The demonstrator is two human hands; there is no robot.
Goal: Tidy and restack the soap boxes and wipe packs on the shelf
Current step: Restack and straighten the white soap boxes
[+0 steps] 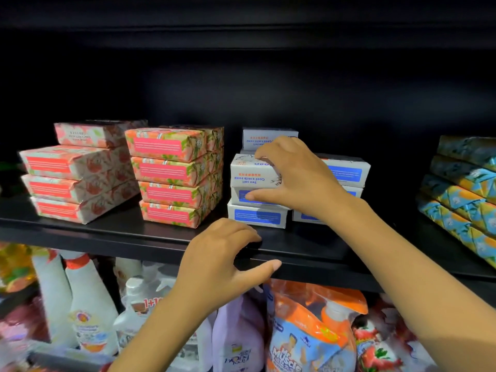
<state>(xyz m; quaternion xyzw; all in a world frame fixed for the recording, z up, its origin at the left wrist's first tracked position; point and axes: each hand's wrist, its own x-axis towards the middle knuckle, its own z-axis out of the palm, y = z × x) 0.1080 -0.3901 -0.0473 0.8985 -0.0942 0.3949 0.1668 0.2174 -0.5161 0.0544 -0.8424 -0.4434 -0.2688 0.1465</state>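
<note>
Up at the black shelf (107, 232) now: gripping the top goat's milk soap box (252, 170) with the right hand (292, 173), fingers curled over its upper face, thumb laid against the blue-labelled box just beneath. Topmost of three in the front white stack, print upside down, right end covered by the palm. Just behind, another white soap box (268, 138) standing higher, base hidden. To the right, a second white stack (346, 170), mostly blocked by the wrist, so no telling how many. Lower down, by the shelf's front lip, the left hand (222, 261): fingers loosely curled, thumb stuck out, holding nothing; hard to say whether the fingertips touch the edge. Off to the left, two piles of floral soap packs (174, 178), four high at the front, more half-seen behind. Far right, blue-and-orange wrapped packs (461, 189), tilted and cut off by the frame. Underneath, blurred and part-hidden by both forearms: white spray bottles (88, 304), a lilac bottle (239, 334), an orange Mr Muscle pouch (314, 334).
</note>
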